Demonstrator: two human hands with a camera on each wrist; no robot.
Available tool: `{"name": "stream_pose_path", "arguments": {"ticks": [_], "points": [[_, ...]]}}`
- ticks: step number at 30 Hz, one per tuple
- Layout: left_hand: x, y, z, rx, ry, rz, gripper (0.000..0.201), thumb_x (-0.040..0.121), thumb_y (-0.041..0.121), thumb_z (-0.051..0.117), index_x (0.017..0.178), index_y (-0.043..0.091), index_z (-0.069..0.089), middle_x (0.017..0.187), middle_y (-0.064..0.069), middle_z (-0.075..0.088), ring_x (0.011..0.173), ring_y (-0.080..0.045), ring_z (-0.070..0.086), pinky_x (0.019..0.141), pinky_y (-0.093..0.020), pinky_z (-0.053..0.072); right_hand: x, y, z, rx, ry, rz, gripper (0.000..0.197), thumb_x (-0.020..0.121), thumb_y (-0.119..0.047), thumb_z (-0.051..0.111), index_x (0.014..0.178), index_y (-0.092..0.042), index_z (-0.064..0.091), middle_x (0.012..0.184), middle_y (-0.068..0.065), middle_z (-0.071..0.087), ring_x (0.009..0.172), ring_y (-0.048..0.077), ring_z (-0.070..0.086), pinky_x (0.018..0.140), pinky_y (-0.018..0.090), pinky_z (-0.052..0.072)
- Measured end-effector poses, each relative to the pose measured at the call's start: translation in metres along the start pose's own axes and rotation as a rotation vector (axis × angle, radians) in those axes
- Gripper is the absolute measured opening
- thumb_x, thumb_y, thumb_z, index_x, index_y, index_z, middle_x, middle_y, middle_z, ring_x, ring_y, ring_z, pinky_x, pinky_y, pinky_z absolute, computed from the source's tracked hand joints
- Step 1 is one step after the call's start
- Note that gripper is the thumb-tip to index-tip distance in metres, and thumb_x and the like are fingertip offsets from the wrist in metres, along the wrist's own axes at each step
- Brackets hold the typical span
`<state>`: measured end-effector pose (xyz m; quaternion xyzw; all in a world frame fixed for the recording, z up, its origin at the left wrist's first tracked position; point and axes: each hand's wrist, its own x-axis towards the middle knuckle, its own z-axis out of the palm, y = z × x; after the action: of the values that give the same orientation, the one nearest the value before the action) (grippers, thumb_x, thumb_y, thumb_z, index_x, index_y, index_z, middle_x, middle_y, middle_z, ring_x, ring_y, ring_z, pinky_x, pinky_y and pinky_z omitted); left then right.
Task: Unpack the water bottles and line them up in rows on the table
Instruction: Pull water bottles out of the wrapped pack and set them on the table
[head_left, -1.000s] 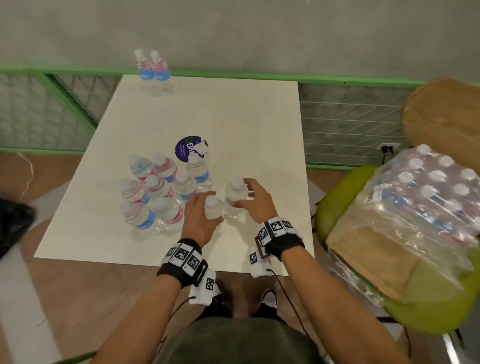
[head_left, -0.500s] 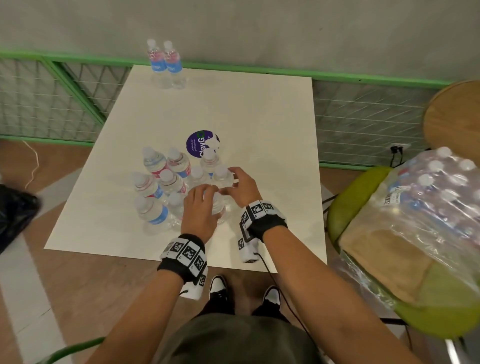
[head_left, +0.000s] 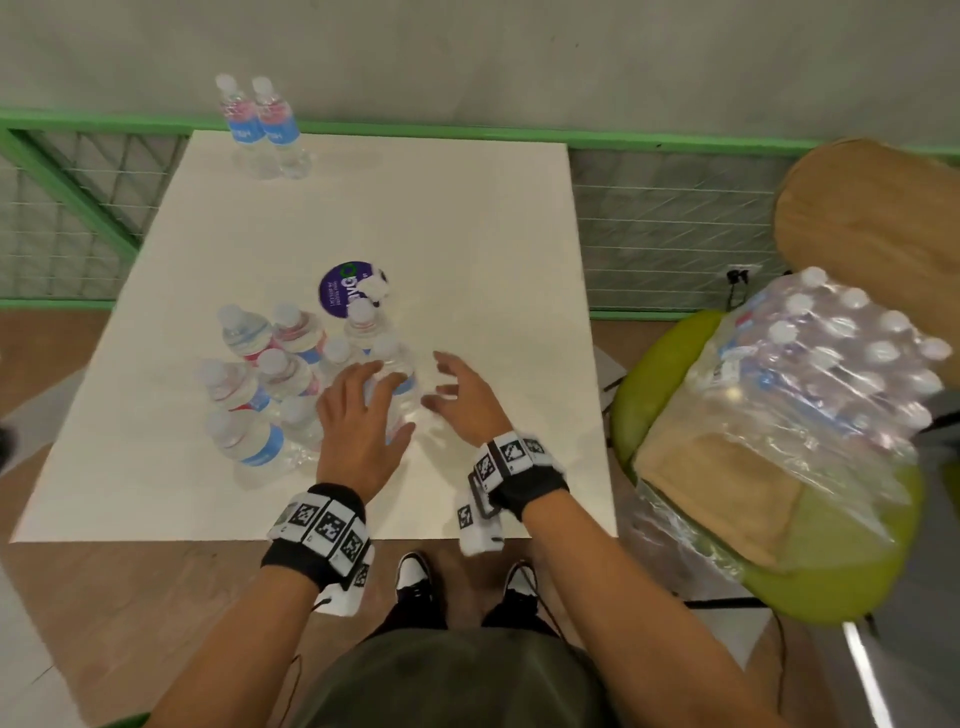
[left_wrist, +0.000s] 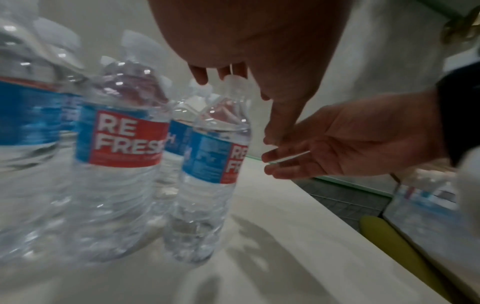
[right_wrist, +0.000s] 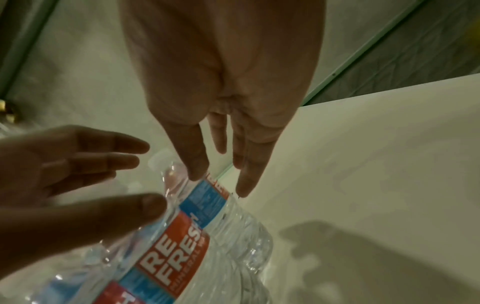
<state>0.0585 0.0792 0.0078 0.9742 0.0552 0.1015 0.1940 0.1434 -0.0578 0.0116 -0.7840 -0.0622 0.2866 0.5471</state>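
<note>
Several clear water bottles (head_left: 270, 374) with blue and red labels stand clustered on the white table (head_left: 467, 234), left of centre. The nearest bottle (head_left: 402, 376) stands upright at the cluster's right edge, seen also as the bottle (left_wrist: 207, 164) and the bottle (right_wrist: 194, 236) in the wrist views. My left hand (head_left: 363, 415) hovers over it with fingers spread, and the thumb (right_wrist: 145, 207) touches its shoulder. My right hand (head_left: 462, 395) is open just right of the bottle and apart from it, fingers (right_wrist: 197, 160) straight. Two more bottles (head_left: 262, 124) stand at the table's far left corner.
A shrink-wrapped pack of bottles (head_left: 831, 374) lies on a green chair (head_left: 660, 364) right of the table. A purple round sticker (head_left: 343, 288) is on the table behind the cluster. A green mesh railing (head_left: 675, 228) runs behind the table, and a round wooden seat (head_left: 872, 218) is at far right.
Both hands slid two bottles left against the cluster and let go. The right hand has drawn back to the right and opened; the left hand's fingers have spread.
</note>
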Motion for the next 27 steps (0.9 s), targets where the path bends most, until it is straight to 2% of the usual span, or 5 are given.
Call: {"name": "stream_pose_path", "arguments": {"ticks": [6,11,17,22,27], "points": [[0.021,0.087,0.023,-0.174,-0.126,0.396,0.024,0.086,0.034,0.046,0.093,0.019,0.063,0.094,0.0,0.06,0.094,-0.021,0.05,0.081,-0.043,0.043,-0.093,0.07,-0.083,0.105,-0.039,0.178,0.026,0.089,0.005,0.046,0.1,-0.014,0.061,0.099,0.0,0.064,0.077,0.013,0.063,0.071,0.022,0.054],[0.027,0.191,0.066,-0.297,-0.718,0.565,0.027,0.087,0.038,0.043,0.101,0.024,0.062,0.1,0.007,0.062,0.095,-0.012,0.054,0.08,-0.036,0.048,-0.139,0.12,-0.2,-0.06,0.626,0.449,0.028,0.091,0.001,0.049,0.118,0.006,0.057,0.101,0.023,0.06,0.067,0.015,0.055,0.054,0.012,0.048],[0.046,0.274,0.116,-0.304,-0.869,0.658,0.032,0.089,0.026,0.053,0.121,0.023,0.053,0.128,0.004,0.051,0.117,-0.013,0.048,0.097,-0.03,0.04,-0.185,0.126,-0.262,-0.669,0.298,0.814,0.015,0.089,-0.021,0.05,0.09,-0.013,0.062,0.106,0.015,0.067,0.097,0.029,0.063,0.077,0.029,0.049],[0.057,0.287,0.129,-0.308,-0.884,0.627,0.038,0.088,0.028,0.055,0.126,0.026,0.049,0.134,0.004,0.043,0.123,-0.012,0.043,0.102,-0.035,0.039,-0.16,0.154,-0.292,-0.277,0.439,0.906,0.047,0.095,-0.026,0.043,0.14,-0.014,0.041,0.14,0.013,0.048,0.109,0.028,0.055,0.098,0.033,0.045],[0.064,0.279,0.131,-0.328,-0.879,0.587,0.039,0.086,0.036,0.052,0.124,0.028,0.048,0.129,0.009,0.042,0.116,-0.009,0.046,0.096,-0.041,0.045,-0.153,0.164,-0.294,-0.471,0.224,0.93,0.06,0.099,-0.033,0.036,0.15,-0.015,0.013,0.158,0.01,0.014,0.144,0.025,0.021,0.117,0.035,0.022]]}}
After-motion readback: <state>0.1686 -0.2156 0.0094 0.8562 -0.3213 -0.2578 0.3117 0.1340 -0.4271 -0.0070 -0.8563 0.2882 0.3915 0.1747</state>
